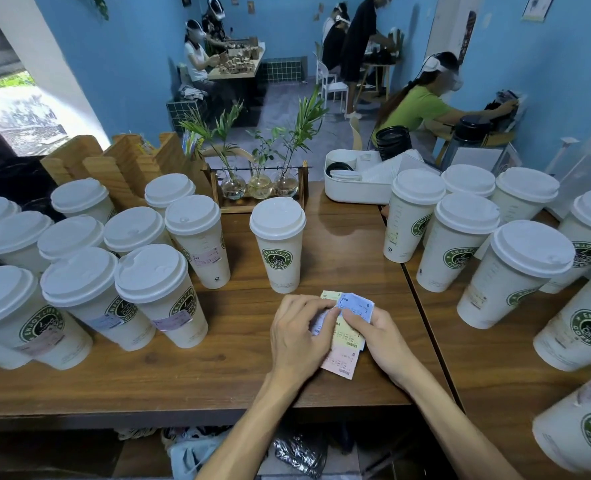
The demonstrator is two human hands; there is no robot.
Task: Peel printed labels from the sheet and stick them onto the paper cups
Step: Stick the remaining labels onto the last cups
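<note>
Wooden table (218,344) crowded with cups; lone cup (277,244) at twelve o'clock. Both hands, left hand (296,336) and right hand (379,337), pinch the label sheet (342,355) — blue label (355,306) half-lifted could tear or fold onto itself.

One view only, worn on the head, looking forward and steeply down over the wooden tabletop (218,358). It sits close: both forearms reach in from the bottom edge. The wide lens bends the edges, and the top of the picture takes in the blue-walled room beyond.
</note>
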